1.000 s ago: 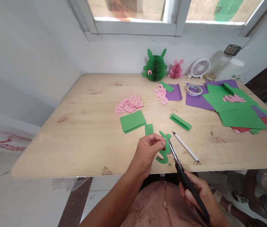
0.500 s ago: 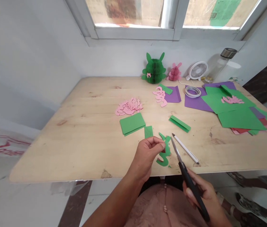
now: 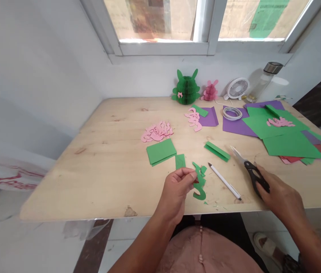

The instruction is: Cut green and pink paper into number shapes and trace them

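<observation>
My left hand (image 3: pixel 179 189) is closed in a pinch at the near middle of the table, above green paper scraps (image 3: pixel 199 191); whatever lies between its fingertips is too small to name. My right hand (image 3: pixel 280 193) holds black-handled scissors (image 3: pixel 254 175) by the handles, low over the table at the right, blades pointing away to the left. Between the hands lies a white pen (image 3: pixel 224 182). Beyond it is a folded green strip (image 3: pixel 217 151). Left of the scraps are a small green piece (image 3: pixel 180 161) and a folded green sheet (image 3: pixel 161 152).
Pink cutouts (image 3: pixel 157 132) lie left of centre. Tape rolls (image 3: pixel 232 113) rest on purple paper, beside green sheets (image 3: pixel 294 143) at the right. Along the wall stand a green paper figure (image 3: pixel 187 89), a pink one (image 3: pixel 210 91), a white fan (image 3: pixel 237 89) and a bottle (image 3: pixel 264 81).
My right hand has moved right and forward with the scissors, away from the green scraps and over the table. My left hand keeps its pinch in nearly the same place.
</observation>
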Tool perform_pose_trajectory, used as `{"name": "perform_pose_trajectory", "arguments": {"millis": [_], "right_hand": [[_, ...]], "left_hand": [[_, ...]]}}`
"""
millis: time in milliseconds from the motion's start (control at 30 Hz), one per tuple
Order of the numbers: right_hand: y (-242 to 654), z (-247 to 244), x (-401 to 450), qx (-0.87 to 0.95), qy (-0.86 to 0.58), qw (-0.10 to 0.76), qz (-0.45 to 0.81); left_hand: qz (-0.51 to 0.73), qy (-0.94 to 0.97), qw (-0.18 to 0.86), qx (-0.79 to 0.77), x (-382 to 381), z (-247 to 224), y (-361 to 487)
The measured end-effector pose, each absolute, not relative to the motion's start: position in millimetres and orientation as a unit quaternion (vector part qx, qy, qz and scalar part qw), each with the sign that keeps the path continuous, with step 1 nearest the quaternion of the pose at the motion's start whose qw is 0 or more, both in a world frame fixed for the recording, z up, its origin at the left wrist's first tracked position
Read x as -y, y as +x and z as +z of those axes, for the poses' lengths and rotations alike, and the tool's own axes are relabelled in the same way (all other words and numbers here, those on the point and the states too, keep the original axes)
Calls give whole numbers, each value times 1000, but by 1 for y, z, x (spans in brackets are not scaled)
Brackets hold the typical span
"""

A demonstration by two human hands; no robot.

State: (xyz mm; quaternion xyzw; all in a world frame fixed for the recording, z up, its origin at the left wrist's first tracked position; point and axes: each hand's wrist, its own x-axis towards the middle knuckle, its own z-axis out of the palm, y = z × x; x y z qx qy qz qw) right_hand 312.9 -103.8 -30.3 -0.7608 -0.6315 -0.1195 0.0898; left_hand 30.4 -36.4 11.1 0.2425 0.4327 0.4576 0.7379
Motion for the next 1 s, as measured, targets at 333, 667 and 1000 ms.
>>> {"name": "perform_pose_trajectory", "arguments": {"millis": [333,667,1000], "right_hand": [[328,-25,86,663,-736,-29,-135],[288,8,94,675,-713,181,-56],[165,-3,72,556,-593,450,369]], "left_hand": [[484,201,726,-445,30,12,29],[500,193,728,-428,29,15,30],[518,197,719,-419,39,19,39]]}}
